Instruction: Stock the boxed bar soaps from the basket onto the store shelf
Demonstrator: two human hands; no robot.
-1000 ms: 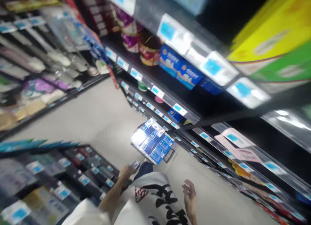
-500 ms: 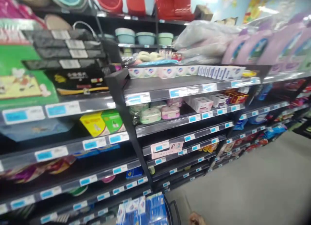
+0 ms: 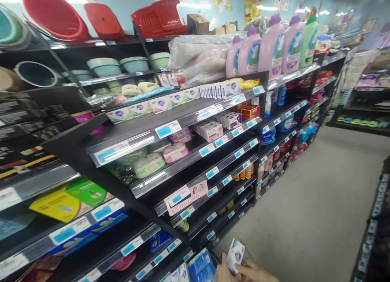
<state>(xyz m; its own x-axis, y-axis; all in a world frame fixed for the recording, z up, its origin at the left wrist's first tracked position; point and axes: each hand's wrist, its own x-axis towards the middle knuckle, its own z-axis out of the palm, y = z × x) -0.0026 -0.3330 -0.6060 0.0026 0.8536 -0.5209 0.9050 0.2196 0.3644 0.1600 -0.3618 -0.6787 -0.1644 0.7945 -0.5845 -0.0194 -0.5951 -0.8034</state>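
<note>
At the bottom edge, a white soap box [image 3: 235, 254] with a blue and red emblem is held between both my hands. My left hand [image 3: 223, 270] grips its left side with bent fingers. From the right, my right hand [image 3: 252, 270] closes on its lower right edge, with a thumb or finger across the front. Just left of my hands are blue packs [image 3: 201, 265] and white-and-blue boxes [image 3: 180, 274], low in the frame. Similar white soap boxes [image 3: 164, 104] stand in a row at the back of the top shelf [image 3: 146, 125].
Shelving runs from left into the distance. Lower down are pink and green soap dishes [image 3: 175, 152], LUX boxes [image 3: 211, 130] and a pink sign [image 3: 186, 197]. Purple detergent bottles [image 3: 272, 46] stand on top. Grey floor [image 3: 307, 200] lies right, with another shelf edge [image 3: 370, 229] beyond.
The view has swung right along the aisle. Both hands have come into the frame with a soap box between them; before, only part of one hand showed at the bottom.
</note>
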